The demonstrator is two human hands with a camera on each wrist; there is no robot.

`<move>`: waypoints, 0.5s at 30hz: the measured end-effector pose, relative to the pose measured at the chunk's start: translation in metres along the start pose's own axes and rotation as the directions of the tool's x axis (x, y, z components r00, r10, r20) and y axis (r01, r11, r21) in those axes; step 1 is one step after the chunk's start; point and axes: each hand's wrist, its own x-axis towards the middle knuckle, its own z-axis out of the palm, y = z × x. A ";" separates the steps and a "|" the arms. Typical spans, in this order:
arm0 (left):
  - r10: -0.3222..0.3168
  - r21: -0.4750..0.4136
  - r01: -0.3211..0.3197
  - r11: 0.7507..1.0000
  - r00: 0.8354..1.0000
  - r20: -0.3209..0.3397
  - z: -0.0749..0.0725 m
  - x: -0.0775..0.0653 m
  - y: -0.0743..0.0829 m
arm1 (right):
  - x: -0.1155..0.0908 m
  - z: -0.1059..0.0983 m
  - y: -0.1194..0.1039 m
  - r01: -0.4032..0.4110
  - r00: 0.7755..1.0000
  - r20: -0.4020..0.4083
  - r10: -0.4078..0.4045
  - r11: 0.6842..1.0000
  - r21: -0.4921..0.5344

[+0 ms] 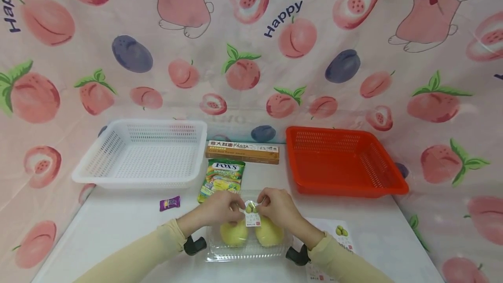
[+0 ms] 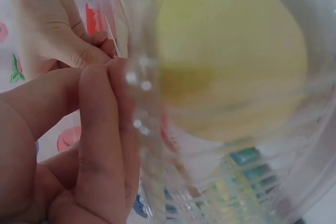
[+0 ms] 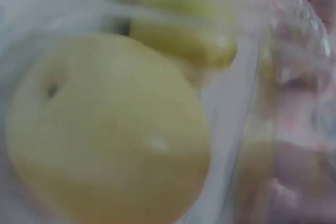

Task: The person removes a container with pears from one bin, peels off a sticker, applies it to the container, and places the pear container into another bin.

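A clear plastic box [image 1: 225, 256] stands before me on the white table with two yellow pears [image 1: 233, 234] inside. Over its top is a small white label [image 1: 253, 218] printed with green fruit and red marks. My left hand [image 1: 223, 208] pinches the label's left upper edge, while my right hand [image 1: 280, 208] pinches the right one. In the left wrist view, the fingertips [image 2: 100, 93] lie close against the box wall. Whether the label's lower part touches the lid, I cannot tell. The right wrist view shows a pear [image 3: 110, 135] through blurred plastic.
A sheet of similar labels [image 1: 341, 240] lies to the right, partly under my sleeve. Behind are a white basket [image 1: 137, 180], a pasta box [image 1: 242, 153], a green candy bag [image 1: 223, 178] and a red basket [image 1: 349, 189]. A purple wrapped candy [image 1: 170, 203] lies left.
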 end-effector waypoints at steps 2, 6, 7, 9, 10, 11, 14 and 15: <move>-0.005 -0.037 0.006 0.999 1.000 0.010 -0.001 -0.001 -0.003 | 0.001 0.001 0.002 0.005 1.000 -0.010 -0.005 1.000 0.009; -0.011 -0.154 0.012 0.988 1.000 0.007 -0.008 -0.005 -0.011 | 0.001 0.002 0.008 -0.001 1.000 -0.016 0.002 0.997 0.081; -0.008 -0.178 0.009 0.984 1.000 0.004 -0.010 -0.007 -0.013 | 0.001 0.001 0.010 0.001 1.000 -0.014 0.001 0.994 0.106; 0.005 -0.201 -0.008 0.980 1.000 -0.016 -0.015 -0.011 -0.017 | -0.001 0.000 0.014 0.017 1.000 -0.022 -0.014 0.988 0.155; 0.015 -0.197 -0.021 0.980 0.999 -0.031 -0.017 -0.014 -0.019 | -0.002 0.000 0.017 0.032 0.999 -0.028 -0.027 0.982 0.185; 0.023 -0.182 -0.031 0.983 0.999 -0.047 -0.018 -0.017 -0.020 | -0.004 -0.001 0.020 0.048 0.998 -0.038 -0.040 0.975 0.219; 0.046 -0.116 -0.061 0.991 0.991 -0.125 -0.021 -0.030 -0.023 | -0.016 -0.006 0.029 0.089 0.995 -0.069 -0.069 0.930 0.356; 0.051 -0.092 -0.066 0.994 0.986 -0.160 -0.021 -0.034 -0.024 | -0.020 -0.009 0.033 0.108 0.993 -0.086 -0.079 0.907 0.408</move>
